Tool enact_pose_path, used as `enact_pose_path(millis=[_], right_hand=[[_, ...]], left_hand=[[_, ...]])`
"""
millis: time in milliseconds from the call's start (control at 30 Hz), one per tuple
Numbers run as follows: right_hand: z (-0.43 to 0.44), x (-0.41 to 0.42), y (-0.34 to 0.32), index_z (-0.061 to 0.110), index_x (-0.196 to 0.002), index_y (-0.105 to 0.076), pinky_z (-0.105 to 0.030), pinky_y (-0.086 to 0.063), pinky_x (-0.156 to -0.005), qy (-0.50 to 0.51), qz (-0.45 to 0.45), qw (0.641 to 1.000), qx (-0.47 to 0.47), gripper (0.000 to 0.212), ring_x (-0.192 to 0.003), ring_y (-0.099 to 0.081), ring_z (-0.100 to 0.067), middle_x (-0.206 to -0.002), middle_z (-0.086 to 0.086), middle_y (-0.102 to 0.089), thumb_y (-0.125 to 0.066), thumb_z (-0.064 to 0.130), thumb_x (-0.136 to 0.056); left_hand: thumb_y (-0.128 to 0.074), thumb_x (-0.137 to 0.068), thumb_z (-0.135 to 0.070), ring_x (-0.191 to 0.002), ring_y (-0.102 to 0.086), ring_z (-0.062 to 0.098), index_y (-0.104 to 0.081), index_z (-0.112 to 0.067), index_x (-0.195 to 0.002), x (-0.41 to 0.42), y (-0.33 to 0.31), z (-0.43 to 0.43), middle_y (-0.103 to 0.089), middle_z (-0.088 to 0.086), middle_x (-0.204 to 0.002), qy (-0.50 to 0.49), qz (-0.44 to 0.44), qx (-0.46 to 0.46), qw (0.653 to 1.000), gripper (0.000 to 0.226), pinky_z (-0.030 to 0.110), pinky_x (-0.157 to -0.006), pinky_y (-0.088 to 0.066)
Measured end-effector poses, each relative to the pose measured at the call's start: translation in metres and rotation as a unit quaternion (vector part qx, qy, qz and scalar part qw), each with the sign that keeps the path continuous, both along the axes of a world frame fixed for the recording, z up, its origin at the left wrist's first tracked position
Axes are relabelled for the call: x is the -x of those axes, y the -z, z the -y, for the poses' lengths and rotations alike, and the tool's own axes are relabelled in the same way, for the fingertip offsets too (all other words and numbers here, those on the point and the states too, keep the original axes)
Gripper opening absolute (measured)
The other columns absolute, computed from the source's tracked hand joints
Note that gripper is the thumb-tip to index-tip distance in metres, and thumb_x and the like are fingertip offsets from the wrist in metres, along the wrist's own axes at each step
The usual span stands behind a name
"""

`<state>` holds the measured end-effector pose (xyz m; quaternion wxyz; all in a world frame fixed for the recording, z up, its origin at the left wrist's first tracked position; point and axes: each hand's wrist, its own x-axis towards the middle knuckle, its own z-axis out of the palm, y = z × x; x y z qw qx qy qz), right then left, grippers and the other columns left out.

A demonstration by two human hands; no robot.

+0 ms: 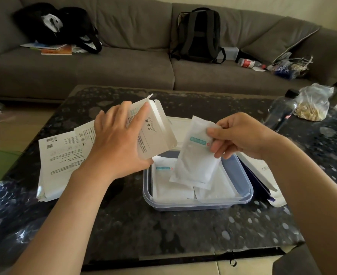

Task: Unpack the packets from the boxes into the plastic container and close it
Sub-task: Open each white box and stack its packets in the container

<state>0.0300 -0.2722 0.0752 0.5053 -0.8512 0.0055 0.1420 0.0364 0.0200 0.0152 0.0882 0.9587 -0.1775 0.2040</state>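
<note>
My left hand (116, 139) grips a white cardboard box (153, 132) with its flap open, held tilted above the left rim of the clear plastic container (243, 187). My right hand (237, 135) pinches a white packet (195, 157) with a teal label by its top edge, and the packet hangs over the container. Other white packets (171, 183) lie flat inside the container. The container's white lid (176, 126) lies behind it, mostly hidden by the box and packet.
Flattened white boxes (58, 161) lie on the dark table at the left, and another opened box (262, 173) lies right of the container. A dark bottle (280, 112) and a plastic bag (312, 104) stand at the far right. A grey sofa with a backpack (198, 34) is behind.
</note>
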Motion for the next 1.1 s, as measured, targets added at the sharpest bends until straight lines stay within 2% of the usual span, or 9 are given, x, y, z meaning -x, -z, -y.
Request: enact_pose_path(millis=[67,300,433,533,633,733,833,933,1100], right_hand=[[-0.01,-0.004,0.009,0.009,-0.077,-0.074,-0.028,-0.055,-0.051,0.004,-0.017,1.0,0.009,0.024,-0.056,-0.068,-0.023,-0.071,-0.015,-0.074,-0.068,0.025,-0.094],[-0.045,-0.02,0.052,0.007,-0.097,-0.07,-0.028,-0.055,-0.054,-0.024,-0.065,0.991,0.118,0.026,-0.051,-0.062,-0.016,-0.065,-0.008,-0.07,-0.063,0.032,-0.099],[-0.061,-0.02,0.065,0.019,-0.109,-0.058,-0.025,-0.056,-0.051,-0.054,-0.048,0.978,0.194,0.021,-0.052,-0.065,-0.017,-0.079,-0.011,-0.073,-0.07,0.027,-0.094],[-0.066,-0.015,0.074,0.028,-0.125,-0.049,-0.029,-0.063,-0.06,-0.079,-0.029,0.968,0.234,0.044,-0.065,-0.07,-0.018,-0.094,-0.002,-0.068,-0.075,0.029,-0.09],[-0.066,-0.008,0.08,0.034,-0.135,-0.041,-0.033,-0.061,-0.083,-0.112,0.033,0.947,0.299,0.059,-0.084,-0.064,-0.016,-0.113,0.002,-0.061,-0.077,0.036,-0.088],[-0.062,0.001,0.077,0.039,-0.137,-0.042,-0.034,-0.051,-0.101,-0.171,0.076,0.931,0.312,0.066,-0.104,-0.057,-0.011,-0.134,0.007,-0.056,-0.078,0.046,-0.083],[-0.055,0.009,0.073,0.045,-0.15,-0.03,-0.042,-0.032,-0.118,-0.254,0.037,0.9,0.353,0.085,-0.142,-0.037,-0.016,-0.159,0.016,-0.032,-0.075,0.061,-0.079],[-0.053,0.011,0.077,0.049,-0.156,-0.01,-0.047,-0.018,-0.123,-0.306,0.012,0.869,0.389,0.09,-0.155,-0.01,-0.019,-0.168,0.018,-0.005,-0.065,0.063,-0.086],[-0.054,0.009,0.087,0.05,-0.156,-0.004,-0.045,-0.011,-0.124,-0.323,0.014,0.862,0.39,0.088,-0.156,0.001,-0.016,-0.167,0.022,0.002,-0.06,0.062,-0.089]], left_hand=[[-0.08,-0.052,-0.068,-0.134,-0.035,0.037,-0.019,-0.027,-0.156,0.0,-0.001,-0.001,-0.031,0.01,-0.148,-0.003,-0.002,0.001,1.0,0.127,0.064,-0.11,-0.028],[-0.082,-0.054,-0.067,-0.137,-0.03,0.037,-0.014,-0.029,-0.156,-0.001,-0.001,-0.005,-0.027,0.01,-0.15,-0.016,-0.023,-0.005,1.0,0.128,0.067,-0.112,-0.024],[-0.073,-0.054,-0.07,-0.139,-0.028,0.038,-0.012,-0.03,-0.155,-0.002,-0.004,-0.01,-0.024,0.01,-0.151,-0.031,-0.038,0.005,0.999,0.125,0.067,-0.114,-0.022],[-0.077,-0.055,-0.068,-0.14,-0.025,0.037,-0.01,-0.031,-0.155,-0.002,-0.004,-0.009,-0.022,0.01,-0.152,-0.034,-0.046,0.006,0.998,0.126,0.066,-0.115,-0.02],[-0.081,-0.056,-0.066,-0.14,-0.026,0.036,-0.011,-0.031,-0.155,-0.001,-0.003,-0.007,-0.023,0.009,-0.152,-0.032,-0.042,0.002,0.999,0.127,0.065,-0.115,-0.021],[-0.082,-0.056,-0.066,-0.139,-0.028,0.036,-0.012,-0.031,-0.155,-0.001,-0.002,-0.005,-0.024,0.009,-0.152,-0.031,-0.038,0.003,0.999,0.126,0.064,-0.114,-0.023],[-0.083,-0.056,-0.066,-0.138,-0.029,0.036,-0.012,-0.031,-0.155,0.0,-0.003,-0.003,-0.026,0.01,-0.152,-0.029,-0.034,-0.001,0.999,0.127,0.064,-0.113,-0.024],[-0.084,-0.056,-0.065,-0.138,-0.029,0.037,-0.011,-0.031,-0.155,0.001,-0.003,-0.001,-0.026,0.01,-0.152,-0.027,-0.035,-0.004,0.999,0.128,0.065,-0.113,-0.025],[-0.082,-0.056,-0.066,-0.138,-0.029,0.037,-0.01,-0.031,-0.155,0.001,-0.001,-0.002,-0.025,0.01,-0.152,-0.026,-0.038,-0.007,0.999,0.128,0.065,-0.113,-0.025]])
